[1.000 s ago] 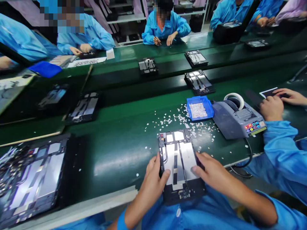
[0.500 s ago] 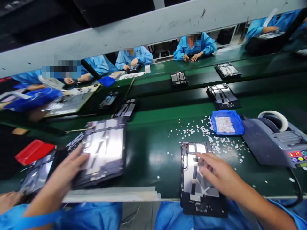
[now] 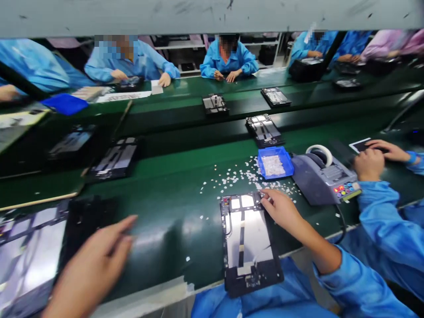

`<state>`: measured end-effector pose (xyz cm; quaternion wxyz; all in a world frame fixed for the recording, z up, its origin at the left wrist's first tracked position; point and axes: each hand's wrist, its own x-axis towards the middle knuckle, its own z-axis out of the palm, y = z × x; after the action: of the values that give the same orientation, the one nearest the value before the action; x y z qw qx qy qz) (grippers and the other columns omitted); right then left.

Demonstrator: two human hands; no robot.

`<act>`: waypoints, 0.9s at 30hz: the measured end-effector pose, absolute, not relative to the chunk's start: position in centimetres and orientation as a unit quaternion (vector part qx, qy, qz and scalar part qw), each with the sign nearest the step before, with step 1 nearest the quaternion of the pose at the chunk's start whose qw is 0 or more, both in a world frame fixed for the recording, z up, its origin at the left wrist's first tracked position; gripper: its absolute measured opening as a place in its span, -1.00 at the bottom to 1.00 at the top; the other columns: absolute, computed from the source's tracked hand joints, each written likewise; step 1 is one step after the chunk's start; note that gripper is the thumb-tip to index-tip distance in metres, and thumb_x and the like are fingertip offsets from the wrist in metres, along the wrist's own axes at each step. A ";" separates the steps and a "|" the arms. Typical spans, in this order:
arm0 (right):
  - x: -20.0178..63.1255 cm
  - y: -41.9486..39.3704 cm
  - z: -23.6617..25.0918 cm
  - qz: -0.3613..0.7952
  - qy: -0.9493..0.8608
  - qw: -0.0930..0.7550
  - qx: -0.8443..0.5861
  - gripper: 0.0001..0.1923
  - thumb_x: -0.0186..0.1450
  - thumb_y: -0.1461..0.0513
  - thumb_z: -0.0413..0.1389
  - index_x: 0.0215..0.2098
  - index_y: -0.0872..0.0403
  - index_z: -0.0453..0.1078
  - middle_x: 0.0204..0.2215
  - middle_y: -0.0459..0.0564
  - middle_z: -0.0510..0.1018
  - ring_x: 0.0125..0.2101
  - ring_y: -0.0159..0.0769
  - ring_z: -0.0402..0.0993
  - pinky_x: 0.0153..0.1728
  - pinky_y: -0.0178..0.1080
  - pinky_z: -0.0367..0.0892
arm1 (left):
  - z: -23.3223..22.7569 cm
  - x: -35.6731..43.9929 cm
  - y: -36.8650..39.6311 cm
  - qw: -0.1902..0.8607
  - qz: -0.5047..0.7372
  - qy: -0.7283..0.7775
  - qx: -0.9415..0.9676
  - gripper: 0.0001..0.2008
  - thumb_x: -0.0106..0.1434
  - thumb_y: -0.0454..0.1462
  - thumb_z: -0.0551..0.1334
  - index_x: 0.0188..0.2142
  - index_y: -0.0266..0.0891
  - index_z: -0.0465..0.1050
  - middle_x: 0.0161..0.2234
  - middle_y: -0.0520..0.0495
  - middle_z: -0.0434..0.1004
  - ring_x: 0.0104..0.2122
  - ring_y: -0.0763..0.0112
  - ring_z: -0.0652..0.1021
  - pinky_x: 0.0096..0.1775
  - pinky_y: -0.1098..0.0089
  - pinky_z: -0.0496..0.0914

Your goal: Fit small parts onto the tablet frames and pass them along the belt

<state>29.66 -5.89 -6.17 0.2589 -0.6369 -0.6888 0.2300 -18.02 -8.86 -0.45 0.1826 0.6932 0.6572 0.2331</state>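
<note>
An opened tablet [image 3: 255, 238], black-framed with a silver battery and a dark ribbon cable, lies in front of me and overhangs the table's front edge. My right hand [image 3: 283, 212] has its thumb and forefinger close together at the tablet's upper right corner; anything small between the fingertips is hidden. At the lower left, my left hand [image 3: 99, 260] is slightly blurred, its fingers stretched out and apart, with nothing in it. Just left of that hand, another opened tablet [image 3: 36, 251] is cut off by the picture's edge.
White scraps [image 3: 232, 176] lie scattered near a blue tray [image 3: 289, 165] of similar pieces. A tape dispenser [image 3: 326, 176] stands right of it. Beyond, more opened tablets [image 3: 263, 130] lie on the green table. A co-worker's hands [image 3: 371, 163] are at the right; other people sit opposite.
My left hand has let go of the other tablet, now at the far left. My right hand has moved from over the near tablet to its upper right corner. The view has turned right.
</note>
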 end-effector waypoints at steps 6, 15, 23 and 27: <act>27.7 -6.8 -6.6 0.189 -0.758 0.191 -0.595 -0.75 0.40 0.29 0.08 0.00 0.11 0.50 -0.19 0.09 0.57 -0.14 -0.14 0.50 -0.06 -0.15 0.39 | -5.0 -0.1 -4.0 0.211 0.226 0.516 0.799 -0.63 0.40 -0.25 0.09 0.11 -0.11 0.53 -0.12 -0.16 0.59 -0.10 0.15 0.58 -0.03 0.20 0.49; 25.3 -7.3 -7.1 0.213 -0.783 0.203 -0.548 -0.73 0.41 0.30 0.08 0.02 0.08 0.52 -0.19 0.07 0.57 -0.15 -0.15 0.50 -0.05 -0.15 0.39 | -5.8 2.3 -0.7 0.163 0.126 0.424 0.882 -0.69 0.37 -0.39 0.15 -0.07 -0.02 0.59 -0.07 -0.14 0.48 -0.14 0.17 0.47 -0.10 0.22 0.43; 22.3 -2.0 -6.4 0.421 -0.699 0.264 -0.514 -0.72 0.37 0.35 0.09 -0.05 0.02 0.57 -0.13 -0.03 0.69 -0.14 -0.25 0.58 -0.10 -0.25 0.39 | -8.3 0.9 -2.3 0.120 0.184 0.461 0.860 -0.75 0.36 -0.31 0.12 -0.25 -0.09 0.61 -0.23 -0.12 0.53 -0.20 0.21 0.50 -0.16 0.27 0.44; 21.3 -0.8 -6.7 0.479 -0.673 0.251 -0.504 -0.87 0.30 0.33 0.17 -0.27 0.04 0.57 -0.38 -0.13 0.65 -0.37 -0.35 0.52 -0.37 -0.35 0.26 | -8.7 1.2 -3.2 0.167 0.256 0.482 0.821 -0.80 0.34 -0.25 0.16 -0.29 -0.07 0.59 -0.25 -0.10 0.53 -0.20 0.23 0.53 -0.12 0.23 0.46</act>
<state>21.29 -0.76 -6.66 0.2514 -0.5038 -0.6732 0.4794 1.25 -3.24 -8.69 0.1673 0.8209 0.4824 0.2558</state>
